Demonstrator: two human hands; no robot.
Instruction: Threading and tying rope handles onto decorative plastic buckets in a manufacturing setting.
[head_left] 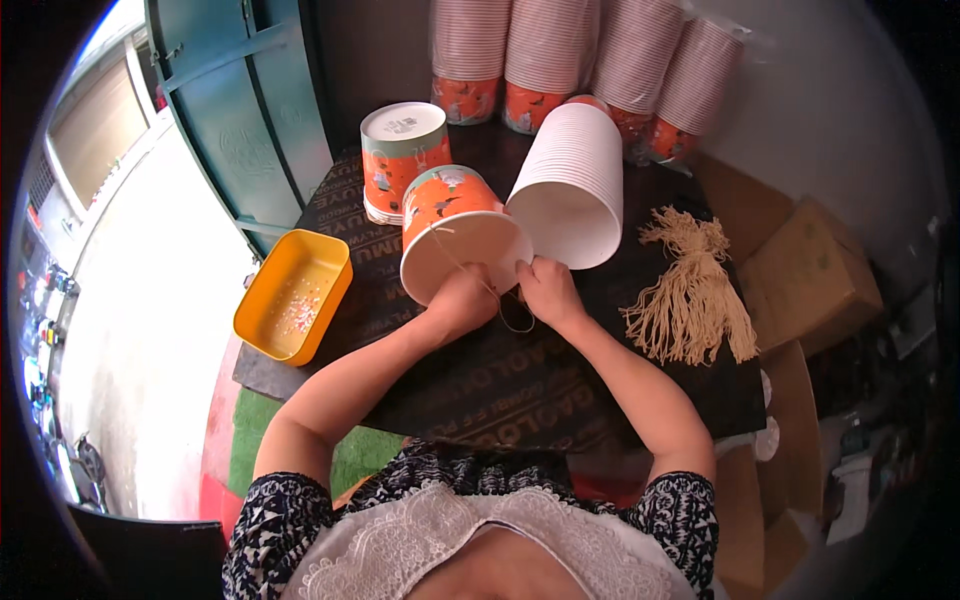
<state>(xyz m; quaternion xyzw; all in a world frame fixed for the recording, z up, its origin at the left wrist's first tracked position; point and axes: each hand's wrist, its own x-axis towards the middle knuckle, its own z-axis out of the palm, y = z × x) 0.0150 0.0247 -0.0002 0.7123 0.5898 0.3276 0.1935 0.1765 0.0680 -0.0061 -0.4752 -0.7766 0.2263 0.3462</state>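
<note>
An orange printed paper bucket (450,205) lies tipped on the table, its mouth facing me. A thin beige cord (452,252) hangs from the left of its rim, crosses the mouth and loops below my hands. My left hand (466,298) reaches into the mouth, its fingers closed on the cord and partly hidden. My right hand (550,290) is pinched closed at the bucket's right rim, where the cord loop runs up to it. Just right of the bucket lies a stack of nested white paper buckets (570,165), open end toward me.
Behind on the left, an upside-down orange bucket stack (405,160) stands. A yellow tub (292,295) with small bits sits at the left edge, a bundle of beige cords (695,285) on the right. Wrapped bucket stacks (550,60) line the back; cardboard boxes (810,275) stand right.
</note>
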